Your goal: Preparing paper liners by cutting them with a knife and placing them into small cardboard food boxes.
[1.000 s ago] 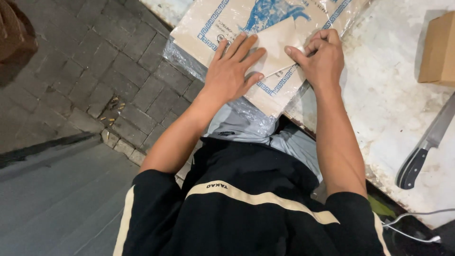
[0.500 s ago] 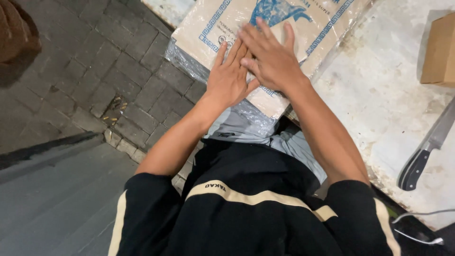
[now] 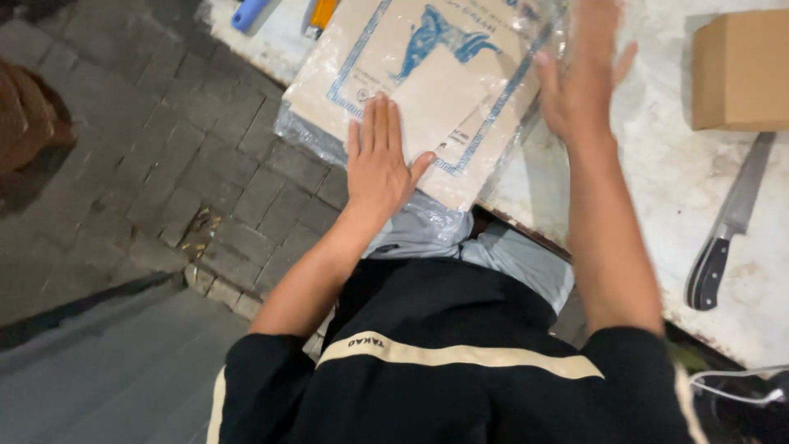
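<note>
I see my left hand (image 3: 380, 164) pressed flat, fingers spread, on the plastic-wrapped cardboard sheet (image 3: 427, 90) that overhangs the table (image 3: 657, 205) edge, likely pinning it steady. My right hand (image 3: 579, 78) hovers open above it, gripping nothing. A knife (image 3: 727, 226) lies well aside.

Left hand (image 3: 380, 168) flat, right hand (image 3: 579, 78) raised

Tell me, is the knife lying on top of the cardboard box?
No, the knife lies on the white table just below the box, not on it.
</note>
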